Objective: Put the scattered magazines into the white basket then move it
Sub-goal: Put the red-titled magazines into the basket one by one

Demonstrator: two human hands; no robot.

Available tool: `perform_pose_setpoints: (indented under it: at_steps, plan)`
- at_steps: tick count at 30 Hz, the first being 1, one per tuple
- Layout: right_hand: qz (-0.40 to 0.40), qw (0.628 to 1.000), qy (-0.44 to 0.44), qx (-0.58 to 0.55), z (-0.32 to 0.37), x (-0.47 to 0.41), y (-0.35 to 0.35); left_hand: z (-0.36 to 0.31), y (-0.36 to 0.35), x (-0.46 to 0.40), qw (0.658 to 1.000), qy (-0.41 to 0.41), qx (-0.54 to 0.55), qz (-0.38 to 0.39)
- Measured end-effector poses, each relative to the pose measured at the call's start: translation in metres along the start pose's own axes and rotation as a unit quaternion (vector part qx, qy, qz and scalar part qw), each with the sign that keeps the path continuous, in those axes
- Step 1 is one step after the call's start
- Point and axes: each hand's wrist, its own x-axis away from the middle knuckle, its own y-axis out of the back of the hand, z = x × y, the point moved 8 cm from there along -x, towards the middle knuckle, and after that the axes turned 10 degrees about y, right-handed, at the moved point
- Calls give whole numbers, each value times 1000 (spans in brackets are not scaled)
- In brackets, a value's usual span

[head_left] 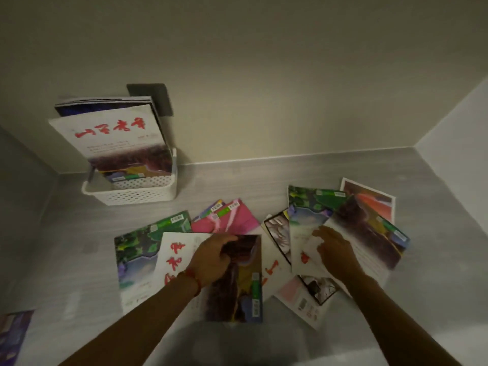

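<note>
Head view: white basket (130, 192) stood at the back left of the tabletop (66, 233), near the wall, with a few magazines already upright in it; the front one (118, 138) leaned back, red title showing. The rest lay scattered flat in two loose clusters in front of the person.

Left cluster: a white-and-brown magazine (237, 281) lay on top, overlapping a green one (137, 249) to its left, with pink covers (232, 220) just behind. The left hand (211, 257) rested on the top magazine near its far edge, fingers curled down over the cover. It looked like a grip forming on that edge, but whether the fingertips were under it could not be told.

Right cluster: several magazines fanned over each other. The right hand (335, 249) lay flat on a white-covered one (356, 257), fingers fairly straight, pressing and not clasping anything.

One more magazine (13, 336) sat apart at the near left corner, partly out of frame.

Judgement: task early-to-middle; most magazines were still out and the basket not yet moved.

Note for the step in hand: take the top magazine of each pile first, since the lower ones are pinned by overlap. Slide it clear before lifting so neighbours are not dragged. Drop it spine-down in front of the leaning ones, with the basket steadied if it tips.
</note>
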Motion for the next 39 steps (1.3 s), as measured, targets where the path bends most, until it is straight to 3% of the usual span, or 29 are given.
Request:
perform_pose_setpoints:
  at_steps: [4,7,10,14,22,25,30,34,36,39]
  plan:
    - [158,983,76,48,-37,-12,-8,-20,-55,6,993,-11,-96,67]
    - [230,930,180,223,-42,-24,-18,-25,-82,7,983,-2,-165,78]
    - [246,905,224,264,-38,-39,-15,-20,-90,10,976,31,-210,56]
    - [255,897,244,267,-38,-53,-18,-7,-65,18,987,87,-132,-4]
    - [262,889,278,253,-40,-64,-16,-11,-50,18,992,82,-83,-50]
    - [231,896,289,246,-36,-64,-7,-20,-56,16,994,74,-74,-42]
    - [184,921,291,180,-17,-63,33,-38,-67,12,996,66,-57,-22]
    - [201,957,205,-43,6,-65,80,-51,-78,14,993,94,51,54]
    - [181,952,176,-173,24,-67,108,-58,-80,21,972,106,176,117]
    - [146,929,160,-302,51,-77,134,-57,-71,34,901,135,380,159]
